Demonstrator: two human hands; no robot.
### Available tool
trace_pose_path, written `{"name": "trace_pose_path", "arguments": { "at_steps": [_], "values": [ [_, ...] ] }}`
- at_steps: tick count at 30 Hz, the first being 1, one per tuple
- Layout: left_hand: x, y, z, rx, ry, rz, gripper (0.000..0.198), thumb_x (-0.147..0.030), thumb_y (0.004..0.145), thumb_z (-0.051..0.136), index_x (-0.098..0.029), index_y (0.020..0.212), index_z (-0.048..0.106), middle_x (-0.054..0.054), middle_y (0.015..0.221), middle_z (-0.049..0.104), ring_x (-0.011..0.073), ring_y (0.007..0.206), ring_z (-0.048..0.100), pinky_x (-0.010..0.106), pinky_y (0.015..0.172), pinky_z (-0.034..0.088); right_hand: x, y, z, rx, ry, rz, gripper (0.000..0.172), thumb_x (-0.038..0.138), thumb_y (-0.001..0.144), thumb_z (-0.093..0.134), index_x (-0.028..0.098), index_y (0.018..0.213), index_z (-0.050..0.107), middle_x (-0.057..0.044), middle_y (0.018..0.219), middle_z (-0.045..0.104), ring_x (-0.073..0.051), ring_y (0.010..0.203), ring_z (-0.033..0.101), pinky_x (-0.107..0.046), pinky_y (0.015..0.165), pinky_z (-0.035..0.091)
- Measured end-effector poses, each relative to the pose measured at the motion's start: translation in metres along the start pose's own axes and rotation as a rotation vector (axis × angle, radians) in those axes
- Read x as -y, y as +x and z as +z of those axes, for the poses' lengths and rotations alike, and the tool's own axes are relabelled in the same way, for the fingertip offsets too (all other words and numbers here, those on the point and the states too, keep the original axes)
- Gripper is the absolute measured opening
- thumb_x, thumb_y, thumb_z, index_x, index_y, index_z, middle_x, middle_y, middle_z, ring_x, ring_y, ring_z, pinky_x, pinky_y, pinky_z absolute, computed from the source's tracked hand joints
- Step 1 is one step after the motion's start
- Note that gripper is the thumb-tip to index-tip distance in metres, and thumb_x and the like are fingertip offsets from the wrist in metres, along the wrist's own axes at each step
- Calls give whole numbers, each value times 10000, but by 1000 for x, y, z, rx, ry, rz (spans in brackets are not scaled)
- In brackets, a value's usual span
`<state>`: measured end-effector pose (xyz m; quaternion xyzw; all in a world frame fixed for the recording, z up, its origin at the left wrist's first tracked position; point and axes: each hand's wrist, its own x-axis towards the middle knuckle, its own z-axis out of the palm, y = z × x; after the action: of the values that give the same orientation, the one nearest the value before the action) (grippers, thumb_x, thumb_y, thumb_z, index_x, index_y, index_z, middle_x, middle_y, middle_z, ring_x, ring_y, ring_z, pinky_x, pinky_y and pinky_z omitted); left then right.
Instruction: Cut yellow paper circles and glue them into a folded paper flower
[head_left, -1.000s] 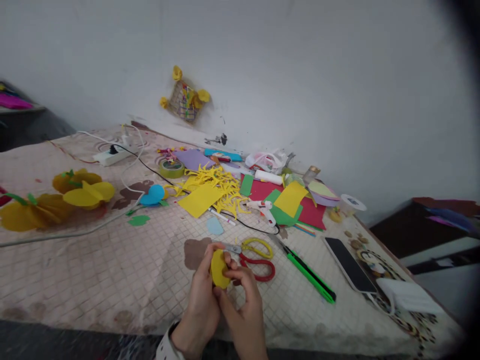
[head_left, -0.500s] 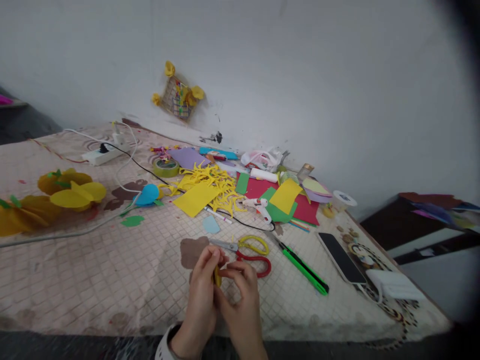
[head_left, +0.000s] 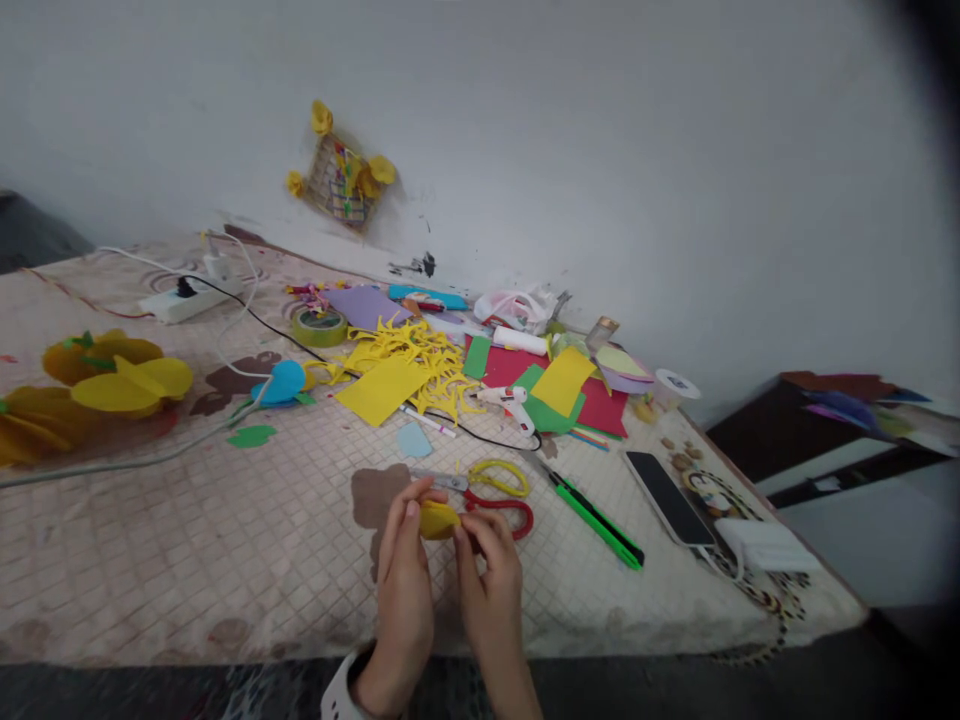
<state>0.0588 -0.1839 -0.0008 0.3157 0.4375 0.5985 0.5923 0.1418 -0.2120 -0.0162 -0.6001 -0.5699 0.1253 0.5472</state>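
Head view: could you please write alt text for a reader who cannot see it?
The left hand and right hand pinch a yellow paper shape over a cream checked cloth, beside scissors with red and yellow handles. Yellow paper shreds and a green craft knife lie nearby.

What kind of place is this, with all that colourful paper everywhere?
It looks like a craft spot, maybe in someone's home. A white-and-red hot glue gun, red-and-yellow-handled metal scissors and a messy pile of thin yellow paper strips show that people make paper crafts here.

Matt yellow paper point(head_left: 439, 520); glossy plastic scissor handles point(head_left: 501, 510)
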Motion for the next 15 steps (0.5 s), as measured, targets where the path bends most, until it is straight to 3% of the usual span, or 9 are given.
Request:
{"name": "trace_pose_path", "arguments": {
  "at_steps": [5, 10, 15],
  "values": [
    [12, 6, -1, -4, 65, -8, 367, -509, 847, 500, -194, 956, 655, 59, 1021, 660, 230, 1036, 565, 355, 944, 395, -9, -7, 3, 85, 66, 90, 202, 202, 937, 451, 197, 975, 649, -76, 977, 677, -191, 927, 633, -306, 832, 510],
    [15, 4, 0, 22, 113, -24, 307, -447, 768, 608, -196, 940, 643, 53, 1003, 665, 229, 982, 589, 356, 911, 425, -15, -11, 3, 152, 104, 282, 346, 286, 907, 526, 176, 1234, 556, -114, 1207, 653, -215, 1080, 625, -322, 908, 501],
    [15, 4, 1, 37, 152, -30, 328, -477, 823, 525, -199, 959, 635, 56, 989, 667, 228, 990, 597, 364, 917, 423, -11, -7, 2, 233, 57, 272, 251, 267, 925, 460, 171, 1079, 633, -111, 1096, 695, -226, 1003, 651, -327, 856, 506]
  ]
}}
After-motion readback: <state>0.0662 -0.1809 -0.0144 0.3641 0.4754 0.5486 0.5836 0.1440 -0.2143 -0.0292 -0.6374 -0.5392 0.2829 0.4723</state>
